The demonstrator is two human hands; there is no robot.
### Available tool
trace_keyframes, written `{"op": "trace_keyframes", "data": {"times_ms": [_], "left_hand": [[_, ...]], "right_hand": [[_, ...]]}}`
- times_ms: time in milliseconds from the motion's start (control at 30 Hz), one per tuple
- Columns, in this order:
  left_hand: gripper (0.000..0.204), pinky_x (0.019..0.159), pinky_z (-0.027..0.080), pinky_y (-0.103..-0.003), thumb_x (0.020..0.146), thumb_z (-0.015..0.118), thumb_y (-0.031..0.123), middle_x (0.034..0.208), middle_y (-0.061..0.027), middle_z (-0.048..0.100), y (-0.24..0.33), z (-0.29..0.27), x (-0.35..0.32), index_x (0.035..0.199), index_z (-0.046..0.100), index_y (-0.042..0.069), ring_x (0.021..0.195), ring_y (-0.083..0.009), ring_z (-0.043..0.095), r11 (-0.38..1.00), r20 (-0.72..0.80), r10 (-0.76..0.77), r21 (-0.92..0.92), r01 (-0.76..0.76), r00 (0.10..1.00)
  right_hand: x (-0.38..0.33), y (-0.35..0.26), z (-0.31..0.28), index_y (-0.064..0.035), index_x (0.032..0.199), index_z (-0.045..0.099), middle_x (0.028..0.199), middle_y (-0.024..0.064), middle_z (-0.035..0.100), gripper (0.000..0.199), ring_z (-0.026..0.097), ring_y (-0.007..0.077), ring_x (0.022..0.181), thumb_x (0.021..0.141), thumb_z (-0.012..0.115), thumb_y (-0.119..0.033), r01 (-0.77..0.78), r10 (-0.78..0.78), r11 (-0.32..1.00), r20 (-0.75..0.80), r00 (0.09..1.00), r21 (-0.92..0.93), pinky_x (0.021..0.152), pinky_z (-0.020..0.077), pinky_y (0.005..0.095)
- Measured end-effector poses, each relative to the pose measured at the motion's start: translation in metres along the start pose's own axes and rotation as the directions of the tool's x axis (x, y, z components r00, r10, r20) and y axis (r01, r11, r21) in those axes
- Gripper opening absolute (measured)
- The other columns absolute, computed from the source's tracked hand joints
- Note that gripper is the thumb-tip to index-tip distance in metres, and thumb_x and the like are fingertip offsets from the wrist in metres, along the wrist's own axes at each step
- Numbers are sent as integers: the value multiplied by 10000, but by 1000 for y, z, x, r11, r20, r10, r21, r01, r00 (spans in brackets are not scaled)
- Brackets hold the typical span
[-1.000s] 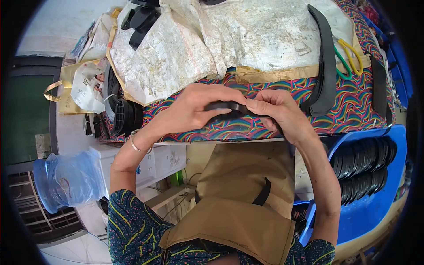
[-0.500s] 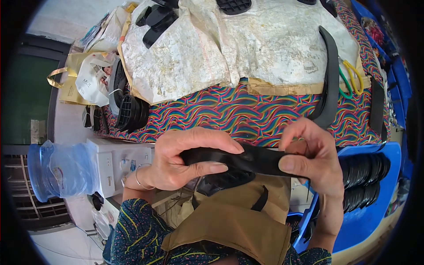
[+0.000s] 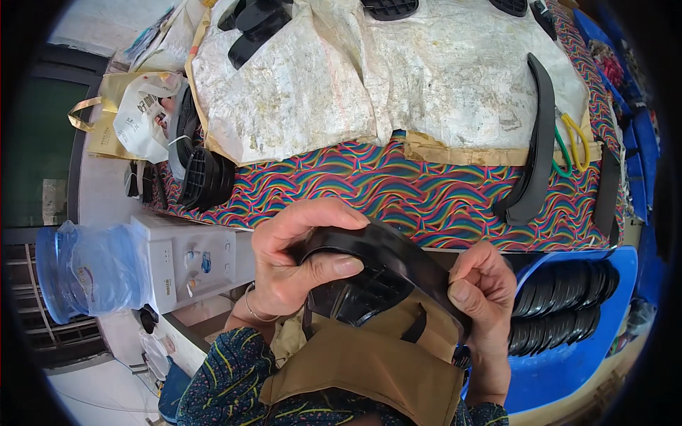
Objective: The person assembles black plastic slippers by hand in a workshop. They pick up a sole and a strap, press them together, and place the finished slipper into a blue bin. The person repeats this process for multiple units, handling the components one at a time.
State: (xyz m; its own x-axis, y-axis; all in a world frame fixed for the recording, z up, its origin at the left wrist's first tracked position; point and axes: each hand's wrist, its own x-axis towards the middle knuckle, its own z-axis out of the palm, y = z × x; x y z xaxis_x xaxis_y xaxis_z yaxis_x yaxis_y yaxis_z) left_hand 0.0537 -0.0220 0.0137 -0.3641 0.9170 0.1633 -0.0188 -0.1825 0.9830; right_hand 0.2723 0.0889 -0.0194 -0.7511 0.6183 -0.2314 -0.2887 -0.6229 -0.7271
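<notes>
Head view, looking down. Left hand (image 3: pixel 295 263) wrapped over one end of a black curved rubber piece (image 3: pixel 376 259), thumb pressed on its ribbed underside, fingers curled across the top. Right hand (image 3: pixel 483 291) pinching the other end, fingers bent tight on the edge. Piece held close to the body, just above a tan apron (image 3: pixel 369 355), below the near edge of the table.

Table covered with a rainbow wave-patterned cloth (image 3: pixel 398 188); on it a crinkled whitish sheet (image 3: pixel 369 78). Long black curved strip (image 3: pixel 536 142) lying across sheet edge and cloth, right side. Yellow and green loops (image 3: pixel 572 145) just beside it, possibly cords or bands; too small to tell. More black ribbed parts (image 3: pixel 206 177) stacked at left table edge.

Blue tub (image 3: pixel 568 334) at right, filled with a row of black pieces (image 3: pixel 561 302). White water dispenser (image 3: pixel 188 259) at left, with a blue bottle (image 3: pixel 89 270). White plastic bag (image 3: pixel 142 117) and tan paper bag (image 3: pixel 106 128) beyond it.
</notes>
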Motion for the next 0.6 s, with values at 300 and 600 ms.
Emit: {"op": "trace_keyframes", "data": {"times_ms": [300,600], "left_hand": [[414,879,497,-282,786,735,-52,1108,-107,641,-17,19,1,1178,603,-30,987,-165,636,956,-245,-249,-218,198,937],[444,854,517,-279,823,695,-41,1075,-105,675,-24,40,13,1249,575,-4,956,-149,651,882,-214,-346,-407,238,914]], "right_hand": [[2,42,10,-40,1024,496,822,3,553,173,453,25,651,937,645,-56,101,-91,990,-99,991,98,605,360,175],[-1,59,21,-61,1008,459,825,44,599,159,544,72,708,964,607,-101,241,-211,967,-267,940,84,696,448,223]]}}
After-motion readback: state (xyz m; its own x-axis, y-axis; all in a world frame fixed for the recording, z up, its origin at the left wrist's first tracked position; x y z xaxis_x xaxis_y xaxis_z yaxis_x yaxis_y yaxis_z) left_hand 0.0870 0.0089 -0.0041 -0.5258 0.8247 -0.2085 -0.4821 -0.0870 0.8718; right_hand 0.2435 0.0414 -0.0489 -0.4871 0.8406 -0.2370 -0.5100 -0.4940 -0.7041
